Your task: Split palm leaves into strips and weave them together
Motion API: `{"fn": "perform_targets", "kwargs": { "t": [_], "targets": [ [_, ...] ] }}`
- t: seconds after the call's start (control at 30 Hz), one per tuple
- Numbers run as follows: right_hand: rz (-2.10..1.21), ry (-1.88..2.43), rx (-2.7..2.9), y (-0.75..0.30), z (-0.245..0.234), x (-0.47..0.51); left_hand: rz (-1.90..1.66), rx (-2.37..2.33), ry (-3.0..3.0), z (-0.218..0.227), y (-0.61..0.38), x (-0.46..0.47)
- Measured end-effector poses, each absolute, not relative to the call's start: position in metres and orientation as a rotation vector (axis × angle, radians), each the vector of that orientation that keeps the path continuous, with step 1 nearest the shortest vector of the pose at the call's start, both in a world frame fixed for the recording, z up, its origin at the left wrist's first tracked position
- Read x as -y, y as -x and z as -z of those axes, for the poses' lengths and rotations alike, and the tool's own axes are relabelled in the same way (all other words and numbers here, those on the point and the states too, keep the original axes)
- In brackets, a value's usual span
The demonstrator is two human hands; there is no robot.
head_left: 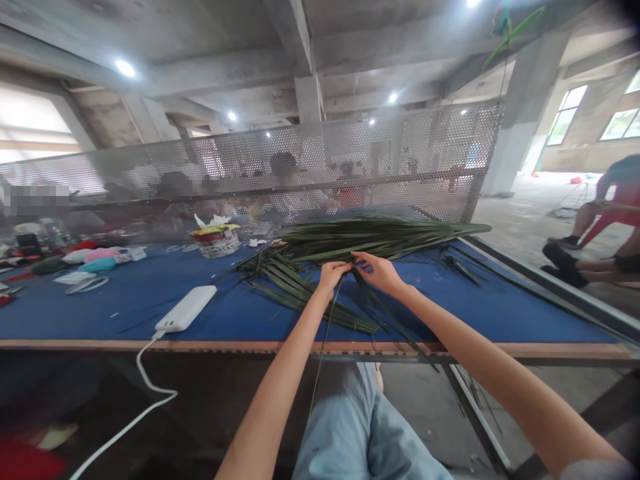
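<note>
Two bare hands working at a long green palm frond (380, 238), seen from across the room, with the frond lying on a blue table covering (90, 313) just beyond the table's wooden edge (250, 347). Its tip points away to the right, and a fan of narrow leaflets (300, 293) spreads toward the near edge. Left hand (333, 275): fingers curled and pressed together, pinching leaflets close to the frond's midline. Right hand (380, 272): fingers reaching forward, closed in a pinch on neighbouring leaflets, nearly touching the left hand. The number of strips in each pinch cannot be told. A thin loose strand (325, 347) hangs from below the hands, past the table edge. The step in hand appears to be parting or sorting leaflets, and the work seems to call for a steady pinch that keeps the strips separate. Container: a woven basket (216, 248) stands beyond the frond, topped by yellow and red material (215, 231), with white paper (210, 220) above; what lies beneath cannot be seen. Left of the hands lie a white power bank (186, 308) and its white cable (143, 373). A perforated metal screen (300, 160) rises behind the table.
</note>
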State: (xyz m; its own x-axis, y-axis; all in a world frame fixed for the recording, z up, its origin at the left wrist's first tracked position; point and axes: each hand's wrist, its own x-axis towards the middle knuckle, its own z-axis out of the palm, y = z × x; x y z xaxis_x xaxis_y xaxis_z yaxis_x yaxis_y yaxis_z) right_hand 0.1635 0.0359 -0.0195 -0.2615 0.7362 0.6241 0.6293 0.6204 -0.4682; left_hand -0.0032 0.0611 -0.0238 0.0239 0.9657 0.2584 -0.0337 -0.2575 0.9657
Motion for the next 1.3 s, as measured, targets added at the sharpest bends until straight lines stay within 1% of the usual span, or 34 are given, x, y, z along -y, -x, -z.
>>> {"fn": "perform_targets", "kwargs": {
  "t": [1.0, 1.3],
  "targets": [
    [-0.186, 1.043, 2.002, -0.1595, 0.0219, -0.0339, -1.326, -0.887, -1.090, 0.0233, 0.0049, -0.0648],
    [-0.185, 0.994, 1.942, -0.1599, 0.0200, -0.0338, -1.345, -0.888, -1.277, 0.0258, 0.0041, -0.0644]
  ]
}}
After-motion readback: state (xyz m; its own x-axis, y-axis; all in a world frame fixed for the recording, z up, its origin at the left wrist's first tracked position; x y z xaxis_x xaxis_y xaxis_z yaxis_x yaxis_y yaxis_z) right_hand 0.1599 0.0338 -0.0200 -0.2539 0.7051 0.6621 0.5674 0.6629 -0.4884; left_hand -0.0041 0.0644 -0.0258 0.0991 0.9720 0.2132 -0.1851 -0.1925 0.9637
